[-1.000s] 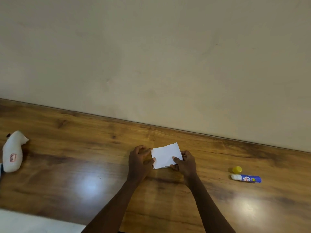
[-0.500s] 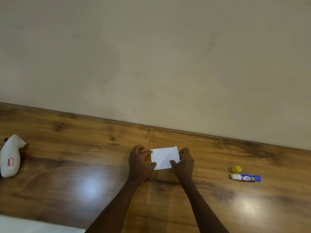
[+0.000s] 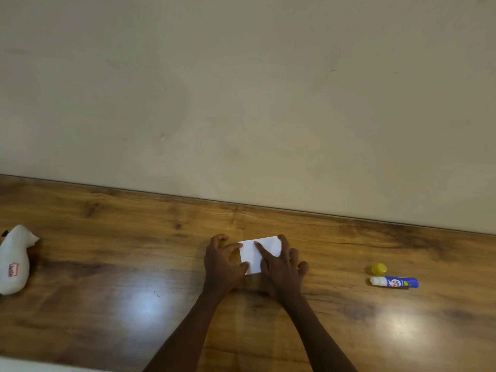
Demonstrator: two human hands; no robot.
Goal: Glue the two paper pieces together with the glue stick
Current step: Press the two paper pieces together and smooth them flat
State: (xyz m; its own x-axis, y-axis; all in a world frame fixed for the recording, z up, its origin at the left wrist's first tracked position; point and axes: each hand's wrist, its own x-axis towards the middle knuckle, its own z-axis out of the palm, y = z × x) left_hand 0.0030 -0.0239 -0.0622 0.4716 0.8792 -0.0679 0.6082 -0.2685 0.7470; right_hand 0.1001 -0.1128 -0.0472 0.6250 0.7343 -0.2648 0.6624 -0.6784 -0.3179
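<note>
- I see a glossy wood-grain table (image 3: 107, 264) throwing back lamp glare.
- The white paper (image 3: 251, 253) looks matt and smooth.
- At right, the glue stick (image 3: 397, 282) and yellow cap (image 3: 379, 269) look like shiny plastic.
- Far wall (image 3: 241, 89): matt paint.

The light is dim and warm. Two bright white spots of glare shine on the glossy wooden table (image 3: 107, 264), one left of the arms and one right. Soft dark shadows sit under the hands. The picture looks a bit blurry. The table's back edge bends, as a wide lens does.
</note>
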